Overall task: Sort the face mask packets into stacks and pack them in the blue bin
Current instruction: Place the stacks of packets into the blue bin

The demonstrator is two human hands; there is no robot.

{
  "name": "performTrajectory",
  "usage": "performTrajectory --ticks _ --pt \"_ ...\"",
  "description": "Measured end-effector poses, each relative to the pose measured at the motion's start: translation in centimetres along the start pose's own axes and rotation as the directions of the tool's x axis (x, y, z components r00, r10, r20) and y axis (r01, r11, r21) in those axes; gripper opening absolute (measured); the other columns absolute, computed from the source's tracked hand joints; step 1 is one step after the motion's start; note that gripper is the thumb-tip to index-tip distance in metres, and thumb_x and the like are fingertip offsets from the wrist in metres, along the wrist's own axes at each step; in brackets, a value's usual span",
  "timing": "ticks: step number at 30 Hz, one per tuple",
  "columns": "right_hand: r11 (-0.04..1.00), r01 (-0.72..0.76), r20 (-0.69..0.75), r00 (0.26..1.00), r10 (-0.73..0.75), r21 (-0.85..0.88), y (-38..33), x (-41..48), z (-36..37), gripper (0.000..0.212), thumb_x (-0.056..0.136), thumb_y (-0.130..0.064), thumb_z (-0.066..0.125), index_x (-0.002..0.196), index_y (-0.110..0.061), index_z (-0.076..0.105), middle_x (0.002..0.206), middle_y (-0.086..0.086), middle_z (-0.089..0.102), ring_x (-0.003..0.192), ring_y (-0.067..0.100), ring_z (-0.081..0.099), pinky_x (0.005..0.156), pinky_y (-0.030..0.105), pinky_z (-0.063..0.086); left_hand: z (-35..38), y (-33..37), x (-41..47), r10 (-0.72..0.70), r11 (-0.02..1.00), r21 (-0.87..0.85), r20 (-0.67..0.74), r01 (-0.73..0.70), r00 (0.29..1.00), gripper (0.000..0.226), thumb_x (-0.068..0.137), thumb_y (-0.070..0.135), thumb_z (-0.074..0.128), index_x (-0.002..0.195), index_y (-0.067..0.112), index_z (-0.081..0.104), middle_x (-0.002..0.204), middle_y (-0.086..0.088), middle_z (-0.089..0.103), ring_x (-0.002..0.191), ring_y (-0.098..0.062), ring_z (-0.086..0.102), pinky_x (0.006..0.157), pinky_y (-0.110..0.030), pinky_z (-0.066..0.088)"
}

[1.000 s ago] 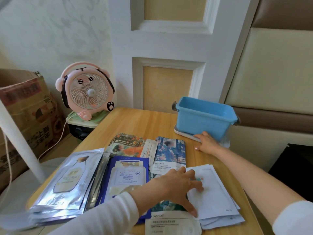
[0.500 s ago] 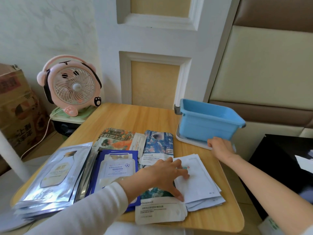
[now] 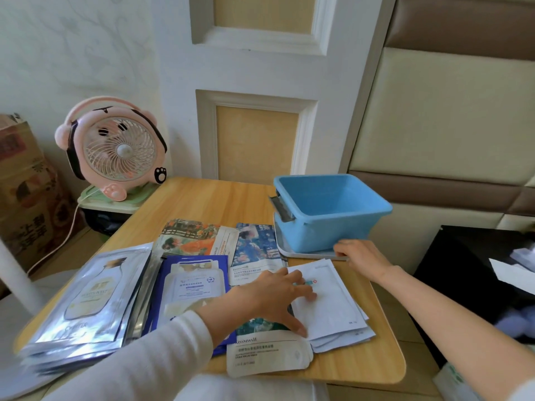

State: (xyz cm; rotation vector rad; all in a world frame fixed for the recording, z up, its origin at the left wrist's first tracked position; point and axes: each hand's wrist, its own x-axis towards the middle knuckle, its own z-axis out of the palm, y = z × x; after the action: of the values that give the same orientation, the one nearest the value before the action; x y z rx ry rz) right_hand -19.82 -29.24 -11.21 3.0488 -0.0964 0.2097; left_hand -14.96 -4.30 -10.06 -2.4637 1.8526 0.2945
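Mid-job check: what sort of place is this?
Probably a home room, maybe a bedroom: a pink novelty fan, a padded wall panel and a cardboard box beside a small wooden table.

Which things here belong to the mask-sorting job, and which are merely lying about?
Belong to the job: blue bin; white packets; silver packets; dark blue packets; picture-printed packets.
Lying about: pink fan; cardboard box.
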Motion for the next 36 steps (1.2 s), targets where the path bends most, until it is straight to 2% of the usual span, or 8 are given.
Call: performTrajectory --ticks 10,14,19,21,25,28,32,36 --pt "0.998 0.005 -0.129 0.992 0.003 0.062 -2.8 2.7 -0.2 0.019 0.091 -0.016 0.049 0.093 -0.017 0.067 0.093 -0.001 0.068 0.083 0.019 0.063 0.066 0.028 0.048 0.6 -0.2 -0.2 -0.005 1.0 -0.011 -0.005 0.005 1.0 0.074 0.081 0.06 0.057 0.143 0.035 0.026 0.151 -0.001 0.023 0.135 -0.025 0.025 0.099 -0.043 0.033" --pt "0.96 0.197 -0.713 0.643 -0.278 -0.197 -4.7 2.8 -2.7 0.028 0.085 -0.023 0.06 0.111 -0.013 0.063 0.104 0.005 0.063 0.093 0.02 0.057 0.077 0.03 0.049 0.7 -0.2 -0.2 -0.002 1.0 0.0 -0.025 0.002 1.0 0.074 0.081 0.06 0.056 0.144 0.035 0.027 0.15 -0.001 0.024 0.134 -0.025 0.026 0.096 -0.043 0.036" --pt "0.996 -0.078 -0.171 0.983 0.07 -0.04 -4.1 5.2 -7.0 0.051 0.083 -0.034 0.065 0.13 -0.022 0.048 0.129 0.005 0.055 0.122 0.025 0.048 0.104 0.04 0.033 0.8 -0.3 -0.2 -0.004 1.0 0.0 -0.022 0.004 1.0 0.074 0.081 0.06 0.056 0.144 0.035 0.027 0.151 0.0 0.024 0.135 -0.024 0.027 0.097 -0.042 0.035" --pt "0.994 -0.088 -0.097 0.992 0.082 -0.067 -3.6 5.4 -7.2 0.012 0.086 -0.025 0.063 0.093 -0.018 0.055 0.088 0.003 0.063 0.09 0.024 0.06 0.071 0.034 0.042 0.9 -0.3 -0.3 -0.006 1.0 -0.003 -0.018 0.006 1.0 0.074 0.081 0.061 0.056 0.144 0.036 0.026 0.151 0.0 0.024 0.135 -0.024 0.026 0.097 -0.042 0.035" --pt "0.978 0.007 -0.411 0.907 -0.095 -0.209 -2.8 5.3 -5.4 0.029 0.051 -0.002 0.081 0.063 -0.014 0.058 0.051 0.0 0.057 0.05 0.022 0.056 0.043 0.022 0.025 1.1 -0.3 -0.4 0.001 1.0 -0.026 -0.013 -0.001 1.0 0.074 0.08 0.062 0.056 0.143 0.036 0.027 0.15 0.0 0.024 0.134 -0.025 0.028 0.099 -0.043 0.033" --pt "0.939 -0.014 -0.34 0.934 -0.111 -0.345 -3.5 5.8 -3.6 0.04 0.028 -0.002 0.085 0.057 -0.02 0.065 0.044 -0.004 0.055 0.046 0.017 0.056 0.037 0.017 0.027 0.8 -0.4 -0.3 0.008 0.999 -0.039 -0.007 -0.008 1.0 0.072 0.081 0.061 0.056 0.142 0.036 0.028 0.15 0.0 0.024 0.133 -0.025 0.027 0.1 -0.044 0.032" --pt "0.996 -0.064 -0.121 0.991 0.056 -0.061 -4.3 6.9 -1.2 0.036 0.086 -0.038 0.062 0.117 -0.022 0.063 0.104 0.007 0.068 0.098 0.024 0.06 0.075 0.032 0.048 0.6 -0.4 -0.3 0.008 1.0 -0.022 0.008 -0.008 1.0 0.071 0.083 0.059 0.055 0.143 0.036 0.026 0.151 0.001 0.022 0.133 -0.024 0.026 0.098 -0.045 0.033" --pt "0.952 -0.094 -0.018 0.994 0.104 0.292 -4.2 6.0 -0.3 0.058 0.083 -0.048 0.063 0.137 -0.034 0.047 0.137 -0.002 0.053 0.123 0.019 0.049 0.101 0.03 0.039 0.6 -0.3 -0.4 0.007 0.999 -0.037 0.01 -0.007 1.0 0.07 0.083 0.059 0.055 0.143 0.037 0.026 0.151 0.001 0.021 0.134 -0.024 0.026 0.101 -0.045 0.031"
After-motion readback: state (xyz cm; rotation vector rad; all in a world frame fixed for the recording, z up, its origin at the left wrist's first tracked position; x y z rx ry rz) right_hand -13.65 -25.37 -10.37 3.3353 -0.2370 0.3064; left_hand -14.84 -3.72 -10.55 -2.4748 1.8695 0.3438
